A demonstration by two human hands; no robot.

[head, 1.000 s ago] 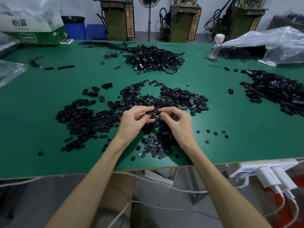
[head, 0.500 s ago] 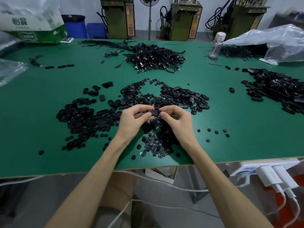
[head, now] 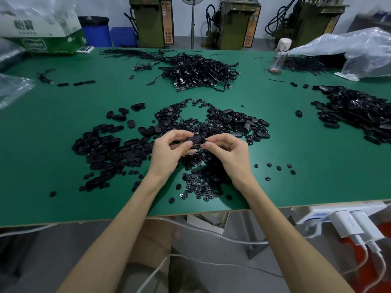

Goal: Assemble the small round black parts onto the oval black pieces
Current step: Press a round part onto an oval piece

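Note:
Above the middle of the green table [head: 296,182], my left hand [head: 169,152] and my right hand [head: 230,154] together pinch one oval black piece [head: 195,140], one at each end. A round mark shows near its middle. Under and around my hands lies a heap of small round black parts [head: 198,185]. Oval black pieces lie in a pile [head: 101,144] to the left and in another pile [head: 247,123] behind to the right.
A tangle of black cables [head: 198,70] lies further back. More black pieces [head: 359,111] are heaped at the right. A clear bottle [head: 279,58], plastic bags [head: 355,51] and a carton [head: 42,28] stand at the far edges. A power strip with chargers [head: 342,218] hangs at the near right edge.
The oval piece between my fingertips has turned and now shows a broader face with a round mark. Both hands stay at the same spot above the heap.

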